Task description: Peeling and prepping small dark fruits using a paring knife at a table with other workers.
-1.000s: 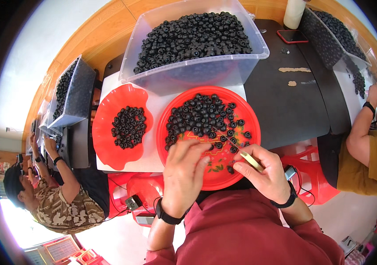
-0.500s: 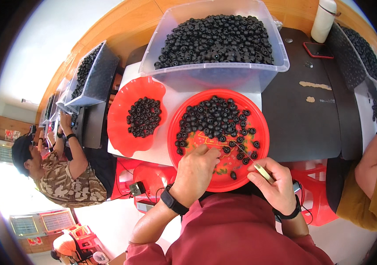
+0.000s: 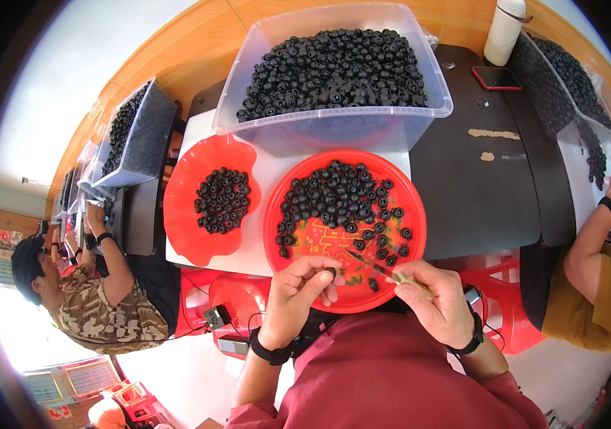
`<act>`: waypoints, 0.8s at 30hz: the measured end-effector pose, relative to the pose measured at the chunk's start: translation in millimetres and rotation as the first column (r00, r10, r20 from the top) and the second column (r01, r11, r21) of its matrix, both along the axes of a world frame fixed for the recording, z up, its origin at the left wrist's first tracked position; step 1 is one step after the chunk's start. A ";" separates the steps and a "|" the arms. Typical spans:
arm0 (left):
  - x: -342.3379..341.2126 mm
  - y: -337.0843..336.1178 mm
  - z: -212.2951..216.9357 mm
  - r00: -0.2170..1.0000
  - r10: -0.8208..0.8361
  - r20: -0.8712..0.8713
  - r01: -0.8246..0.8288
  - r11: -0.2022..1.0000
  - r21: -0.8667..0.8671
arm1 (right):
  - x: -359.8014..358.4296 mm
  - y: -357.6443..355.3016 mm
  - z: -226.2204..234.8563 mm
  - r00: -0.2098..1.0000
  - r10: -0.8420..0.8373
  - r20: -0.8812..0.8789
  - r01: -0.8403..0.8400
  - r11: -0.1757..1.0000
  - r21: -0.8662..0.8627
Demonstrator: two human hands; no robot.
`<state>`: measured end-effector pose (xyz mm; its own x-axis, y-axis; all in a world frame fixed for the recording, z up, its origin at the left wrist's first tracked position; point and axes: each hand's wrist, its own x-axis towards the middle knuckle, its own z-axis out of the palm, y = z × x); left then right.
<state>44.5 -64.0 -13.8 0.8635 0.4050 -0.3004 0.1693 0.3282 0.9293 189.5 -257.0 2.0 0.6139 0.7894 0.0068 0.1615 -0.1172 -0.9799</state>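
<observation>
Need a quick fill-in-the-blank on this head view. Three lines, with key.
1. The left hand pinches a small round piece coloured ____.
2. The right hand holds a thin-bladed tool, its blade over a round tray with a ____ rim.
3. From the wearer's viewpoint, the wavy-edged red dish lies to the ____ of that tray.

Missing words: black; red; left.

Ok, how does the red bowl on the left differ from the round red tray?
The bowl has a wavy rim; the tray has a smooth, round one. The bowl looks plain inside, while the tray shows a printed pattern. The bowl's black pieces form one cluster, while some of the tray's lie singly. Both are red and hold black pieces.
</observation>
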 end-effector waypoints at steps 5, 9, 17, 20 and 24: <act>-11.9 -3.5 -14.1 0.969 0.150 0.194 -0.096 0.960 -0.262 | -12.7 16.3 4.4 0.995 0.083 0.057 -0.077 0.991 -0.110; -19.3 7.4 -16.6 0.945 0.163 0.284 -0.046 0.925 -0.377 | -27.9 29.8 4.5 0.984 0.042 0.175 -0.035 0.998 -0.044; -22.8 12.7 -21.2 0.929 0.225 0.294 -0.056 0.870 -0.490 | -43.1 40.5 8.6 0.959 0.001 0.285 0.014 0.999 -0.049; -21.4 15.1 -22.5 0.914 0.210 0.346 0.005 0.850 -0.527 | -45.0 42.5 11.8 0.935 0.018 0.354 -0.005 0.999 -0.039; -19.7 13.2 -23.3 0.914 0.204 0.351 0.028 0.831 -0.556 | -48.8 45.0 11.7 0.898 0.000 0.439 0.012 1.000 -0.024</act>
<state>24.8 -50.8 -37.1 0.9221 0.3573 -0.1485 -0.2125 0.7884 0.5772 140.7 -212.0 13.6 0.5577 0.7895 0.2564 0.5738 -0.1435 -0.8063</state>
